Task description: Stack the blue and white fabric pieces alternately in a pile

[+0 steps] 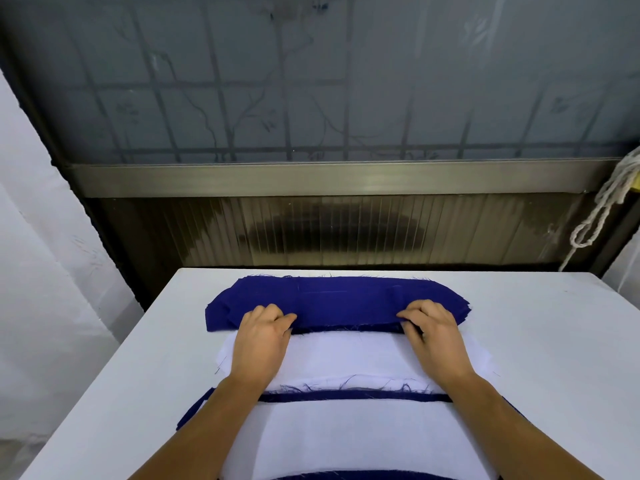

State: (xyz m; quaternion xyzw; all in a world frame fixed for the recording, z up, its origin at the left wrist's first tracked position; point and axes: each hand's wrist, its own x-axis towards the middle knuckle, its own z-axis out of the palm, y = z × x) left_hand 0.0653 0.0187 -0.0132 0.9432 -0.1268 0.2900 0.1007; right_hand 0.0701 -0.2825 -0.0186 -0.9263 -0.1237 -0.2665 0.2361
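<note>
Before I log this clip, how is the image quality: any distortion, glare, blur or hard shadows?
Head view: wide-angle bowing curves the table edges and the metal rail, which shows a soft sheen; lighting is even, shadows faint; both hands, left hand and right hand, and the blue fabric look sharp; the white fabric is bright, with little texture visible.

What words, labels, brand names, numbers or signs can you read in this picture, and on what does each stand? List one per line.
None: no readable text in this view.
The blue fabric, white fabric and table carry no print or label.
The window behind shows only a branch pattern and grid lines, no letters.
</note>
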